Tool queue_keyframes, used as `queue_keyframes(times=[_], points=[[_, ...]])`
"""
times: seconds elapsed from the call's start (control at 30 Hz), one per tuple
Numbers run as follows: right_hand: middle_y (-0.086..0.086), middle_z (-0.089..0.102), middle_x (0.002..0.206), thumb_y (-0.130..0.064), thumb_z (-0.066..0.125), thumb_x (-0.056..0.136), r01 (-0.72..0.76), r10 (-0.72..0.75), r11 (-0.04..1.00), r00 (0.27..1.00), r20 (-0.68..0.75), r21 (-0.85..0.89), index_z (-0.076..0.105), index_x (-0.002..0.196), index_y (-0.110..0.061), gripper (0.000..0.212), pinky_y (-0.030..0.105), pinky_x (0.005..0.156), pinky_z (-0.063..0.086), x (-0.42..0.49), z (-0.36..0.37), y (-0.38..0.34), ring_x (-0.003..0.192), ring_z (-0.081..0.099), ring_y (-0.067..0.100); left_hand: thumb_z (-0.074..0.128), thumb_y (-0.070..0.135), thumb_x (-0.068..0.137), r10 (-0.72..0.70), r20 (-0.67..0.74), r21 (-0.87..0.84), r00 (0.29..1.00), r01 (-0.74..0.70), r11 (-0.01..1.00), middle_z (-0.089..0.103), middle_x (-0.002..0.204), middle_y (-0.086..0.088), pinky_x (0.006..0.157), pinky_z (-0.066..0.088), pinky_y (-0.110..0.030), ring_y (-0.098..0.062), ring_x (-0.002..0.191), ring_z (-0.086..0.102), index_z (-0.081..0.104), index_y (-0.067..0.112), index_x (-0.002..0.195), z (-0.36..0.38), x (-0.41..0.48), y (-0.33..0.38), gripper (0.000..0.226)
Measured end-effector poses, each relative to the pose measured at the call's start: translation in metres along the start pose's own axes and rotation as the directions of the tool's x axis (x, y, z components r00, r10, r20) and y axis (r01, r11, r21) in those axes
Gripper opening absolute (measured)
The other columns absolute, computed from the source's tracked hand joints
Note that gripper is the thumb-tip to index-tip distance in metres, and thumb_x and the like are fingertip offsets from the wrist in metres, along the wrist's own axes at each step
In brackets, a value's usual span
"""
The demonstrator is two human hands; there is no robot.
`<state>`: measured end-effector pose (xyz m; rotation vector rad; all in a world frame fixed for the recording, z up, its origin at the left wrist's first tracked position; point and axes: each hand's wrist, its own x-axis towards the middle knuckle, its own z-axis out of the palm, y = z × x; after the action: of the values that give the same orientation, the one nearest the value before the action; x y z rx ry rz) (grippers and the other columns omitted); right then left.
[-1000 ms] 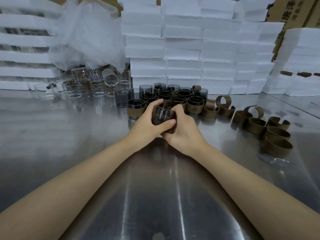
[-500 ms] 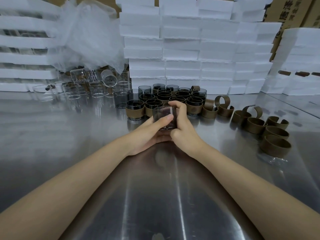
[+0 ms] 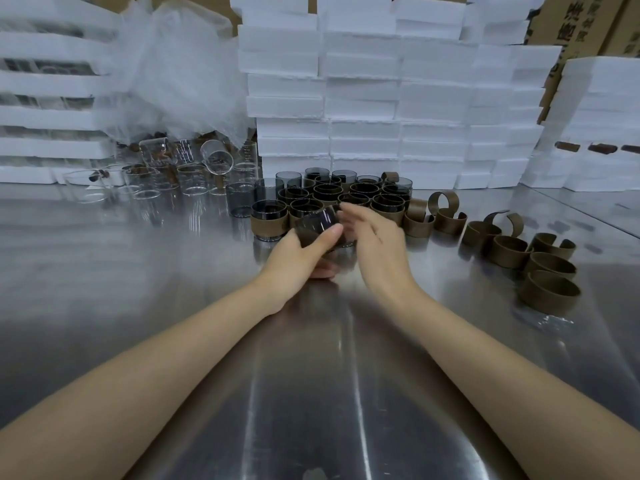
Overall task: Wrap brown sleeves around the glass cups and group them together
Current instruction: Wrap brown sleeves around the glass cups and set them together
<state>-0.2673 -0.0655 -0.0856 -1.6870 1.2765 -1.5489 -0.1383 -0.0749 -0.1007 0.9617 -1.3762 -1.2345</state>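
Here the left hand (image 3: 297, 259) curls round a tilted glass cup (image 3: 323, 220), thumb across its brown sleeve (image 3: 307, 237); the right hand (image 3: 375, 244), fingers loosely straight, lies just beside it.

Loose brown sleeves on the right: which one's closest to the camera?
The brown sleeve at the row's near end, standing as a ring on the metal table; all other loose sleeves lie farther back, toward the sleeved cups.
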Motion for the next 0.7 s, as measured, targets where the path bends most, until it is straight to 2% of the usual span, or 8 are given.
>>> queue_keyframes(times=[0.1,0.23,0.3,0.37,0.47,0.53,0.6,0.7], points=[[-0.005,0.053,0.138,-0.028,0.033,0.102,-0.034,0.025,0.996,0.994,0.107,0.078,0.052,0.137,-0.026,0.041,0.025,0.110,0.034,-0.009,0.015,-0.001,0.129,0.045,0.007,0.062,0.042,0.089,0.107,-0.039,0.317,0.993,-0.090,0.944,0.073,0.091,0.000,0.058,0.051,-0.012,-0.005,0.067,0.069,0.062,0.019,0.113,0.001,-0.001,-0.006,0.034],[-0.006,0.069,0.109,-0.038,0.029,0.103,-0.234,0.224,0.927,0.972,0.068,0.293,0.063,0.115,-0.034,0.036,0.020,0.072,0.053,0.000,0.008,-0.003,0.103,0.064,0.015,0.062,0.057,0.076,0.158,0.106,0.489,0.982,-0.190,0.852,0.071,0.071,0.016,0.054,0.045,-0.010,0.002,0.060,0.065,0.053,0.036,0.101,0.005,-0.007,-0.008,0.035],[0.007,0.075,0.096,-0.044,0.022,0.104,-0.306,0.267,0.844,0.952,0.151,0.441,0.068,0.108,-0.024,0.050,0.034,0.075,0.057,0.005,-0.002,-0.003,0.093,0.070,0.026,0.062,0.056,0.078,0.187,0.244,0.452,0.951,-0.283,0.846,0.069,0.069,0.022,0.055,0.046,-0.012,-0.001,0.059,0.065,0.050,0.044,0.103,0.007,-0.010,-0.007,0.030],[0.016,0.074,0.100,-0.051,0.016,0.103,-0.381,0.247,0.762,0.919,0.308,0.524,0.069,0.109,-0.014,0.065,0.046,0.080,0.057,0.006,-0.008,0.000,0.094,0.070,0.034,0.061,0.054,0.077,0.208,0.299,0.389,0.931,-0.318,0.864,0.068,0.067,0.019,0.055,0.048,-0.015,-0.005,0.056,0.065,0.050,0.047,0.105,0.008,-0.011,-0.004,0.030],[0.019,0.072,0.102,-0.057,0.016,0.101,-0.439,0.208,0.746,0.868,0.450,0.501,0.069,0.108,-0.008,0.072,0.035,0.050,0.054,0.008,-0.004,0.007,0.078,0.068,0.038,0.064,0.050,0.075,0.232,0.256,0.257,0.938,-0.297,0.919,0.070,0.070,-0.001,0.052,0.049,-0.022,-0.014,0.054,0.064,0.054,0.033,0.109,0.007,-0.009,-0.002,0.039],[0.017,0.069,0.077,-0.058,0.021,0.101,-0.437,0.231,0.777,0.868,0.441,0.453,0.068,0.104,-0.006,0.070,0.026,0.041,0.043,0.009,0.003,0.010,0.054,0.059,0.028,0.066,0.039,0.083,0.251,0.163,0.114,0.954,-0.270,0.956,0.066,0.077,-0.016,0.049,0.049,-0.026,-0.019,0.051,0.061,0.048,0.022,0.112,0.008,-0.007,-0.002,0.037],[0.008,0.056,0.061,-0.054,0.024,0.102,-0.410,0.231,0.820,0.876,0.425,0.399,0.066,0.103,-0.009,0.061,0.027,0.046,0.041,0.008,0.010,0.014,0.045,0.046,0.016,0.055,0.032,0.097,0.199,0.030,-0.037,0.980,-0.198,0.980,0.062,0.074,-0.018,0.048,0.049,-0.026,-0.021,0.049,0.059,0.039,0.014,0.110,0.005,-0.002,-0.001,0.028],[-0.003,0.057,0.079,-0.040,0.035,0.104,-0.297,0.075,0.863,0.875,0.479,0.409,0.055,0.128,-0.021,0.037,0.023,0.070,0.045,0.005,0.010,0.018,0.059,0.049,0.005,0.041,0.043,0.100,0.061,-0.066,-0.201,0.996,-0.073,0.977,0.062,0.080,-0.025,0.054,0.052,-0.028,-0.024,0.056,0.060,0.039,-0.002,0.122,-0.003,0.006,0.003,0.050]])
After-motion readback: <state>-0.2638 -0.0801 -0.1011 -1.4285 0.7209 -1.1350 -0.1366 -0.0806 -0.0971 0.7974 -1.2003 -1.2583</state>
